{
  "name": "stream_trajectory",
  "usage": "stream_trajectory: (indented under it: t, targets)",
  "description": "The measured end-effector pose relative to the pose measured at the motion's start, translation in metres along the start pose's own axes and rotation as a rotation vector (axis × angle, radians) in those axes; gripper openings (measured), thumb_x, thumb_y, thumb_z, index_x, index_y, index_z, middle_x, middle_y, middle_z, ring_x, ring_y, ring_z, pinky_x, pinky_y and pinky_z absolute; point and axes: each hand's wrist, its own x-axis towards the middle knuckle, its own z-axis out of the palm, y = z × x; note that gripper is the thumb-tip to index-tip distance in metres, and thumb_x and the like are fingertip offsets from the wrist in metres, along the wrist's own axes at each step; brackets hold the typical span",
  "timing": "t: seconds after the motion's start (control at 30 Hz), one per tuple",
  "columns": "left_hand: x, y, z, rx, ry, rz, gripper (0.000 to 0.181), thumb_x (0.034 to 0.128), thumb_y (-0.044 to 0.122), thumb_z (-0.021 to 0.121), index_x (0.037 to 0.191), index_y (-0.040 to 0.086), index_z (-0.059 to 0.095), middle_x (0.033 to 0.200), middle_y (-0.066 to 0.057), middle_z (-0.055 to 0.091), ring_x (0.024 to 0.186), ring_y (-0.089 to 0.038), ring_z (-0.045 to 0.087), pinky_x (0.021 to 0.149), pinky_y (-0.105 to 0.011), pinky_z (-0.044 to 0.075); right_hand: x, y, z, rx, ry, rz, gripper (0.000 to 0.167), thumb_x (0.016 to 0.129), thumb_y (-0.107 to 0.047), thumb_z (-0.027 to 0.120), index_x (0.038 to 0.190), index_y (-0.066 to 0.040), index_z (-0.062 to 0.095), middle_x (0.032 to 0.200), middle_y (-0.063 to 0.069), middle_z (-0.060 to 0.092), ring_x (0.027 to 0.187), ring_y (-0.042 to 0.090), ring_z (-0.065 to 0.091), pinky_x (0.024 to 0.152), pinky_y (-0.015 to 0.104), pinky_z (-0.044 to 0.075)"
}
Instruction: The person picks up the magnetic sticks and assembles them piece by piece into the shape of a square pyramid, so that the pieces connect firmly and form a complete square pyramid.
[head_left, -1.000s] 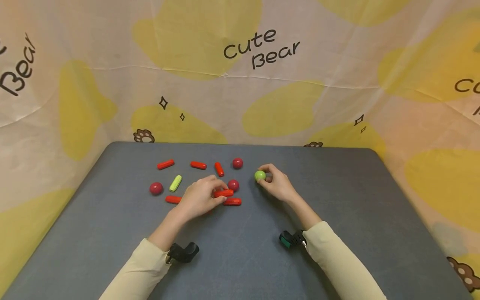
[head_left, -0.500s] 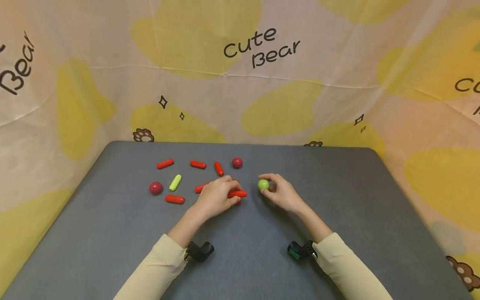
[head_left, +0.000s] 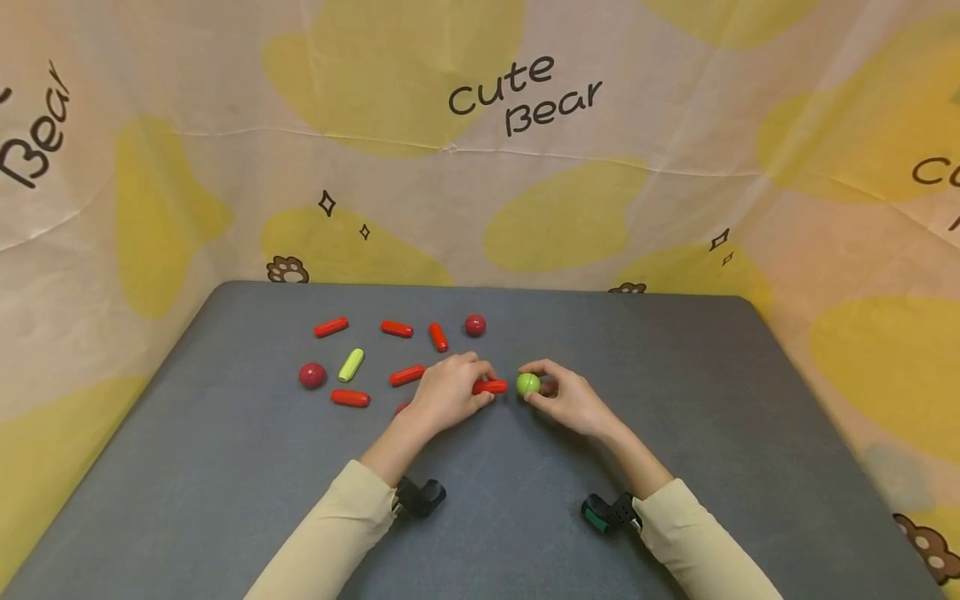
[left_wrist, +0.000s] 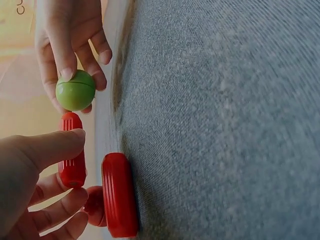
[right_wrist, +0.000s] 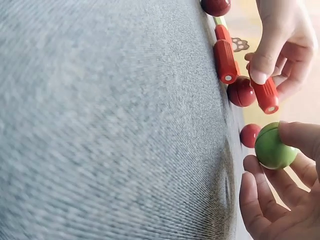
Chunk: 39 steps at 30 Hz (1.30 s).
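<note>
My left hand (head_left: 453, 392) pinches a short red ribbed rod (head_left: 491, 387) between thumb and fingers, its free end pointing right. Across from it, my right hand (head_left: 572, 402) holds a green ball (head_left: 528, 383) by thumb and fingertips. A narrow gap separates the rod's end from the ball. The right wrist view shows a pale round spot on the end of the held rod (right_wrist: 265, 92), and a seam around the green ball (right_wrist: 275, 150). Beneath the left hand, the left wrist view has another red rod (left_wrist: 120, 195) on the table beside a red ball (left_wrist: 94, 206); both are mostly hidden in the head view.
Several red rods, such as one at the back left (head_left: 332, 327), lie on the grey table (head_left: 675, 375). Among them are a light green rod (head_left: 351, 365), a red ball (head_left: 312, 375) at left and another red ball (head_left: 475, 325) behind. A printed cloth (head_left: 420, 208) hangs behind the table.
My left hand has moved right with the red rod. My right hand has come nearer to me with the green ball, and the gap between rod and ball has narrowed.
</note>
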Motion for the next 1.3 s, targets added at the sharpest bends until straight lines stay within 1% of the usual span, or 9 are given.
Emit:
stream_trajectory:
  t: [0.23,0.5,0.6,0.73,0.9,1.0,1.1,1.23,1.3]
  targets:
    - [0.002,0.002,0.001,0.018,-0.012,0.003,0.016,0.0776,0.028,0.073,0.092,0.021,0.069,0.077,0.004,0.054,0.061,-0.01,0.047,0.05,-0.025,0.039,0.0,-0.001,0.002,0.005,0.001,-0.018,0.037,0.084,-0.013,0.067,0.119,-0.013,0.057,0.114,0.006,0.061,0.09,0.018,0.064,0.066,0.028,0.049]
    - [0.005,0.005,0.003,0.024,-0.046,-0.006,0.018,0.0782,0.028,0.072,0.094,0.019,0.069,0.076,0.003,0.053,0.062,-0.011,0.047,0.051,-0.024,0.039,0.001,-0.002,0.003,0.0,-0.005,-0.026,0.035,0.084,-0.013,0.067,0.118,-0.014,0.057,0.109,0.007,0.062,0.086,0.016,0.062,0.062,0.027,0.047]
    - [0.006,0.005,0.003,0.026,-0.048,-0.006,0.019,0.0783,0.028,0.072,0.095,0.019,0.069,0.076,0.003,0.053,0.062,-0.011,0.047,0.05,-0.024,0.039,0.001,-0.003,0.003,-0.007,-0.009,-0.035,0.036,0.084,-0.013,0.066,0.119,-0.013,0.056,0.111,0.006,0.061,0.087,0.015,0.062,0.064,0.027,0.048]
    - [0.006,0.006,0.003,0.026,-0.041,-0.002,0.019,0.078,0.028,0.073,0.094,0.018,0.069,0.076,0.003,0.053,0.062,-0.012,0.047,0.05,-0.024,0.039,0.001,-0.005,0.001,-0.028,-0.025,-0.073,0.038,0.084,-0.013,0.066,0.12,-0.012,0.055,0.113,0.005,0.06,0.086,0.014,0.061,0.069,0.028,0.049]
    - [0.005,0.008,0.002,0.011,-0.043,0.006,0.02,0.0779,0.027,0.073,0.096,0.018,0.069,0.077,0.003,0.054,0.064,-0.011,0.047,0.052,-0.024,0.039,0.002,-0.004,0.0,-0.079,-0.023,-0.099,0.035,0.084,-0.015,0.067,0.118,-0.012,0.058,0.108,0.003,0.061,0.083,0.012,0.06,0.072,0.03,0.048]
    - [0.002,0.007,0.0,-0.009,-0.047,0.001,0.023,0.0778,0.027,0.073,0.099,0.018,0.068,0.079,0.004,0.054,0.066,-0.01,0.048,0.054,-0.024,0.041,0.001,-0.003,-0.001,-0.095,-0.019,-0.113,0.034,0.084,-0.016,0.067,0.117,-0.012,0.059,0.106,0.003,0.061,0.083,0.012,0.06,0.072,0.03,0.048]
    - [-0.002,0.004,-0.005,-0.045,-0.039,-0.015,0.026,0.0773,0.025,0.074,0.101,0.017,0.068,0.083,0.002,0.057,0.068,-0.01,0.05,0.057,-0.026,0.043,0.0,-0.002,-0.002,-0.087,-0.018,-0.125,0.034,0.084,-0.015,0.067,0.116,-0.01,0.059,0.107,0.004,0.062,0.084,0.014,0.061,0.071,0.03,0.049]
    - [-0.009,-0.003,-0.015,-0.083,-0.02,-0.033,0.028,0.0768,0.023,0.074,0.103,0.016,0.067,0.09,0.0,0.061,0.076,-0.01,0.055,0.065,-0.029,0.047,-0.003,-0.001,-0.003,-0.077,-0.024,-0.134,0.033,0.083,-0.014,0.067,0.115,-0.009,0.06,0.106,0.003,0.062,0.084,0.015,0.062,0.069,0.027,0.049]
    - [-0.013,-0.008,-0.02,-0.082,-0.015,-0.043,0.027,0.0766,0.022,0.074,0.102,0.015,0.067,0.092,0.001,0.061,0.079,-0.011,0.056,0.067,-0.032,0.048,-0.004,-0.001,-0.004,-0.073,-0.029,-0.137,0.032,0.083,-0.014,0.067,0.115,-0.009,0.059,0.105,0.003,0.063,0.084,0.015,0.062,0.068,0.025,0.049]
